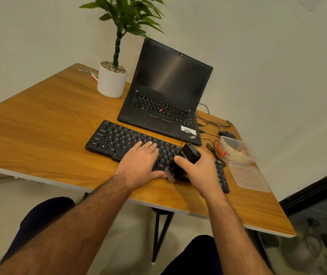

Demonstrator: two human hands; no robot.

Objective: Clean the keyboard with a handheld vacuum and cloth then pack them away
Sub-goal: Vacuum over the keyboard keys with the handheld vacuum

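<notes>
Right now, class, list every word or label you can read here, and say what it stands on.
"ThinkPad": laptop palm rest corner, partly legible.
"Ctrl", "Alt", "Caps Lock": keyboard keys.
Vacuum logo, in right hand: blurred.
White laptop sticker: unreadable.
Container: no text seen.

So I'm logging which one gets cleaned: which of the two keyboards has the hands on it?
The separate black keyboard nearest the desk edge; the laptop keyboard behind it is untouched.
</notes>
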